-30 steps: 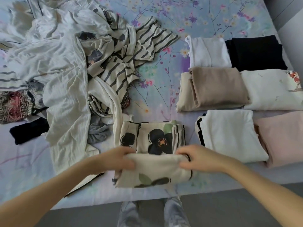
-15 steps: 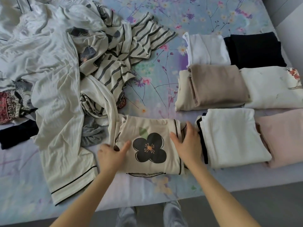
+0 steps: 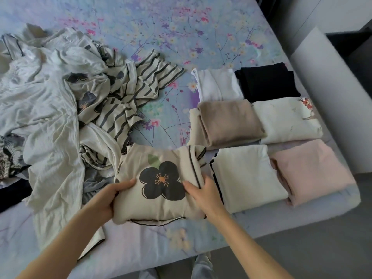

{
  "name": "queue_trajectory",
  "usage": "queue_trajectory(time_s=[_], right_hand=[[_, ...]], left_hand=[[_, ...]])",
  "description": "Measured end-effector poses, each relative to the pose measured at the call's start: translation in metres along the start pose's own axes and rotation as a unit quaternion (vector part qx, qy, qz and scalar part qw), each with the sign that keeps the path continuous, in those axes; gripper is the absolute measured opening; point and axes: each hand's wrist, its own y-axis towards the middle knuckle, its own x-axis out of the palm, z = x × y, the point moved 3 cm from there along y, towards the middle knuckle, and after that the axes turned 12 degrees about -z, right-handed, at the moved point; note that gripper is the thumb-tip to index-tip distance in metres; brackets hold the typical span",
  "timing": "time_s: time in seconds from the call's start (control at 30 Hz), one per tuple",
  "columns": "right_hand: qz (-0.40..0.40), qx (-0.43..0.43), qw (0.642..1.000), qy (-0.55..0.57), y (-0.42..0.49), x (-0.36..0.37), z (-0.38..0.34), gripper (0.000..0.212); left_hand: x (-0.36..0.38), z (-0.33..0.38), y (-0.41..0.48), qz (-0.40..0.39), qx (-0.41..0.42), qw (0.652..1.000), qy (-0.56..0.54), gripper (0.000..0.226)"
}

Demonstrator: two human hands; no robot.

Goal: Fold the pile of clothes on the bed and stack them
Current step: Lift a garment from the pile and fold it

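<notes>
Fingers [image 3: 125, 183] of left hand [image 3: 106, 200] and right hand [image 3: 204, 195] clamp the folded flower-print top [image 3: 161, 198] by its sides, lower centre of frame — soft, light, floppy; probably best carried from both edges.

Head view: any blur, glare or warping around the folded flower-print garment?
Head view: soft even light, no glare; left hand, right hand and folded cream garment with black flower look slightly smeared; wide-angle lens bows the edge of the floral-sheeted bed.
</notes>
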Motion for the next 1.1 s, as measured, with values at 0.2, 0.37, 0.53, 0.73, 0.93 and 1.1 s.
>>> queue_trajectory(time_s=[0.2, 0.37, 0.53, 0.73, 0.93, 1.1], right_hand=[[-0.003, -0.084, 0.996, -0.031, -0.021, -0.061, -0.058, 0.017], [0.065, -0.069, 0.995, -0.018, -0.037, -0.143, -0.068, 0.014], [0.128, -0.031, 0.99, -0.043, -0.046, -0.231, -0.062, 0.025], [0.202, 0.011, 0.975, -0.091, -0.037, -0.316, -0.066, 0.031], [0.223, 0.029, 0.97, -0.096, -0.002, -0.366, -0.078, 0.029], [0.21, 0.016, 0.973, -0.09, 0.05, -0.37, -0.106, 0.026]], left_hand=[[0.069, 0.049, -0.003, -0.03, 0.068, 0.997, -0.004, 0.024], [0.158, 0.066, 0.025, -0.066, 0.051, 0.995, 0.053, 0.032], [0.246, 0.078, 0.065, -0.101, 0.053, 0.989, 0.094, 0.045], [0.327, 0.081, 0.116, -0.072, 0.059, 0.985, 0.144, 0.028], [0.367, 0.096, 0.159, -0.099, 0.058, 0.981, 0.159, 0.039], [0.364, 0.144, 0.176, -0.125, 0.077, 0.962, 0.23, 0.037]])
